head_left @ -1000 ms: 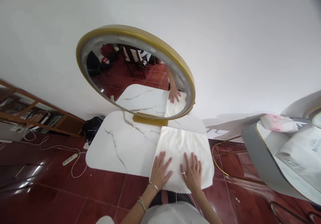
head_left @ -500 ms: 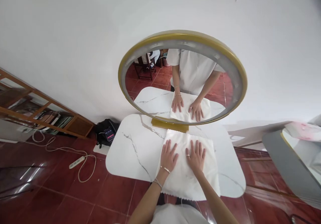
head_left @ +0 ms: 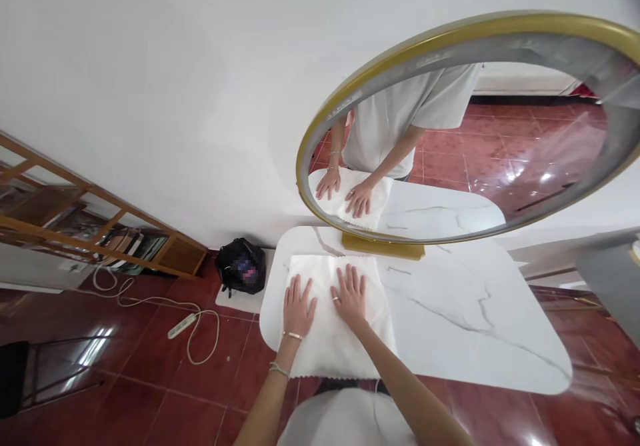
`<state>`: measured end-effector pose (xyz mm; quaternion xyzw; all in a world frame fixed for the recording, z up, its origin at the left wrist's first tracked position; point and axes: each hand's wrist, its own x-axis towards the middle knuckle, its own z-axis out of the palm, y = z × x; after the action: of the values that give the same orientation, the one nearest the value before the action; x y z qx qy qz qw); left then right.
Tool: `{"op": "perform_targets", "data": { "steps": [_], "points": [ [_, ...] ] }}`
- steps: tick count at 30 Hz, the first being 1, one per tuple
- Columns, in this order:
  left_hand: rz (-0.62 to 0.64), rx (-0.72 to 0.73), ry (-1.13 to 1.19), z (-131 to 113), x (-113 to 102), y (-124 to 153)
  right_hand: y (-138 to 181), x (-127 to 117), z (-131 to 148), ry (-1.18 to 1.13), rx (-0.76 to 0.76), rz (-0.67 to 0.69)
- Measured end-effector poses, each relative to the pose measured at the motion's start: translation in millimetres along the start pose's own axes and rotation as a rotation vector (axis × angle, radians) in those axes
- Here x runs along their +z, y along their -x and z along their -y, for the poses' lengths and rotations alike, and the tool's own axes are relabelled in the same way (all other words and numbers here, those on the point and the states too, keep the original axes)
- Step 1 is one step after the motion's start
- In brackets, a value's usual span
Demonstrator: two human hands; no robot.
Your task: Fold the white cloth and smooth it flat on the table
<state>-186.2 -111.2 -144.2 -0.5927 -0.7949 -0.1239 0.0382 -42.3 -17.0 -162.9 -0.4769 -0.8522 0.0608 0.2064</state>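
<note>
A white cloth with a wavy edge lies spread over the left part of the marble-patterned tabletop. My left hand rests flat on the cloth's left side, fingers spread and pointing away from me. Flat on its upper right part lies my right hand, fingers apart, a ring on one of them. Both palms press down on the fabric without gripping it. The cloth's near edge reaches the table's front edge.
A large round gold-rimmed mirror stands on a gold base at the table's back. Left of the table are a black bag, a power strip with its cable and a wooden shelf. A grey table is at right.
Both hands and the cloth have slid left across the table, from right of its middle to its left end. The view has shifted too, with the mirror now farther right.
</note>
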Motion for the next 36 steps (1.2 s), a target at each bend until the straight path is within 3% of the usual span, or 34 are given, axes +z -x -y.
{"op": "perform_targets", "data": {
  "steps": [3,6,10,14,18,27,31,36],
  "points": [
    [-0.009,-0.053,0.033,-10,2,-7,-1,1,-7,0.011,-0.004,-0.010],
    [0.027,-0.070,0.098,-47,12,-28,0,-5,-33,0.045,0.054,-0.048],
    [0.092,0.086,0.217,-101,29,-56,7,-22,-77,0.028,0.235,-0.163],
    [0.066,0.171,0.255,-123,38,-61,14,-35,-98,-0.046,0.428,-0.303],
    [0.036,0.142,0.241,-109,37,-57,8,-30,-82,-0.089,0.411,-0.326],
    [0.029,-0.080,0.146,-54,27,-78,-36,2,-11,-0.259,0.258,-0.380],
    [0.036,-0.112,0.089,-45,31,-95,-53,8,13,-0.338,0.189,-0.422],
    [0.038,-0.027,0.053,-47,36,-114,-70,2,19,-0.289,0.051,-0.541]
  ]
}}
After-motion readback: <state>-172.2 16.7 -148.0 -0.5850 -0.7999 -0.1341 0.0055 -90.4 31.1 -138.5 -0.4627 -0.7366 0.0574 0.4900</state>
